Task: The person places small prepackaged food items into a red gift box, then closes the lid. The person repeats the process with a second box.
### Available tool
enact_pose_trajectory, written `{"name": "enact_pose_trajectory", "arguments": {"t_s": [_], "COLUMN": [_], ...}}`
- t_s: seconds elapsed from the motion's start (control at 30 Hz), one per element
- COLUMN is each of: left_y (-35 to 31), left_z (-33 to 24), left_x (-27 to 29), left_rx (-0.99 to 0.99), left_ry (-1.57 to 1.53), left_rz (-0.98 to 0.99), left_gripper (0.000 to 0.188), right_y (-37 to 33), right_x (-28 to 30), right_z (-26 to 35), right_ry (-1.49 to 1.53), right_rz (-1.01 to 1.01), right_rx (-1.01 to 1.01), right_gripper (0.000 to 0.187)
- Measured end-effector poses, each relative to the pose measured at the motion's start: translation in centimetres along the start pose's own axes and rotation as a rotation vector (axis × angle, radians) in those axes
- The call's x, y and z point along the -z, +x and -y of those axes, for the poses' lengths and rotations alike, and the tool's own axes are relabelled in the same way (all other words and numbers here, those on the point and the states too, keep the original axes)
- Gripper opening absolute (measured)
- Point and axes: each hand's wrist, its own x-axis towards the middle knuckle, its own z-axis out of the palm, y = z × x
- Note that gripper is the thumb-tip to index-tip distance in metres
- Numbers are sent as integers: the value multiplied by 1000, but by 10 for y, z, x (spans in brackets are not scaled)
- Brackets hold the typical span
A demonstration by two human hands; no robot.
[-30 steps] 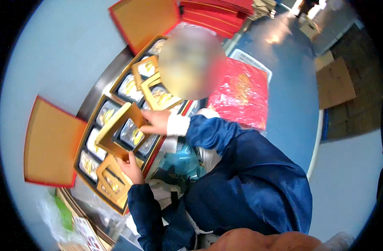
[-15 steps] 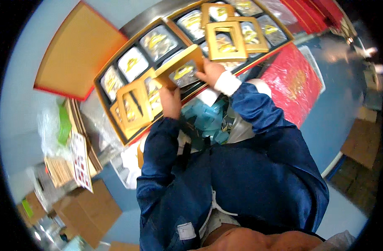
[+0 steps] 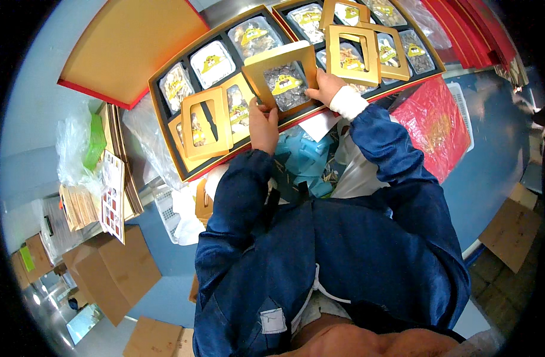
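Between my two hands is a gold windowed box [image 3: 255,74], tilted up at the near edge of a gift case [image 3: 172,156]. A clear packet of dark dried pieces [image 3: 286,89] with a yellow label shows in its window. My left hand [image 3: 264,130] grips the box's lower left edge. My right hand [image 3: 330,89] holds its right side, thumb over the front. Left of it, gold window boxes [image 3: 216,146] lie overlapped in the case, with a slim black tool [image 3: 209,121] on top. More gold frames [image 3: 354,81] are stacked loosely on the right half.
Labelled packets [image 3: 213,64] fill the black compartments. An open lid [image 3: 132,47] stands back left. At right lie a red wrapped package [image 3: 432,128] and red stacked boxes [image 3: 474,30]. A bin with blue scraps [image 3: 303,156] sits below the case. Cardboard boxes [image 3: 115,268] are lower left.
The gold box between my hands has turned up toward me, so the dark packet now shows more fully in its window. My whole view has shifted slightly, with the case appearing further right.
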Motion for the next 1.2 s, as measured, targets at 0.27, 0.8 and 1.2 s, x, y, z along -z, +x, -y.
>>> {"name": "enact_pose_trajectory", "arguments": {"t_s": [0.27, 0.8, 1.2], "left_y": [14, 27, 33], "left_z": [13, 26, 20], "left_x": [7, 8, 10], "left_rx": [-112, 20, -23], "left_ry": [390, 572, 511], "left_rz": [72, 298, 257], "left_gripper": [24, 30, 27], "right_y": [7, 29, 126], "right_x": [-7, -4, 5], "right_z": [-15, 12, 26], "right_ry": [178, -481, -322], "right_rz": [39, 251, -2], "right_rx": [72, 137, 296], "right_gripper": [53, 26, 38]}}
